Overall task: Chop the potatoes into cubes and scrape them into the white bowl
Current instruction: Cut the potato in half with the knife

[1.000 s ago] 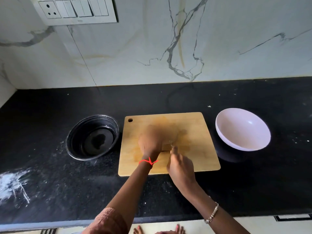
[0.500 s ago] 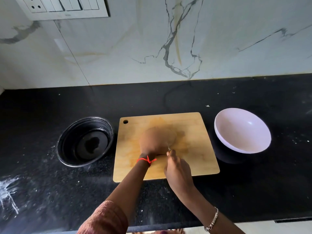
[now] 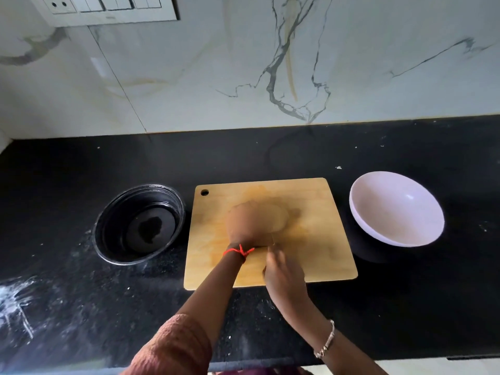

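Observation:
A pale potato (image 3: 274,217) lies on the wooden cutting board (image 3: 322,212), blurred and half covered. My left hand (image 3: 243,224) curls over the potato from its left side and holds it down. Just in front of it, my right hand (image 3: 284,274) is closed around a knife whose handle is hidden; only a thin sliver of blade (image 3: 273,242) shows against the potato's near edge. The white bowl (image 3: 396,212) stands empty on the counter, right of the board.
A black round container (image 3: 139,226) sits left of the board with dark liquid in its bottom. The black counter (image 3: 405,307) carries white powder smears at the far left (image 3: 16,301). A marble wall with a switch panel (image 3: 108,6) rises behind.
The camera has shifted slightly, so the scene sits a little more to the left. My left hand stays on the potato, and my right hand has moved only slightly at its near edge.

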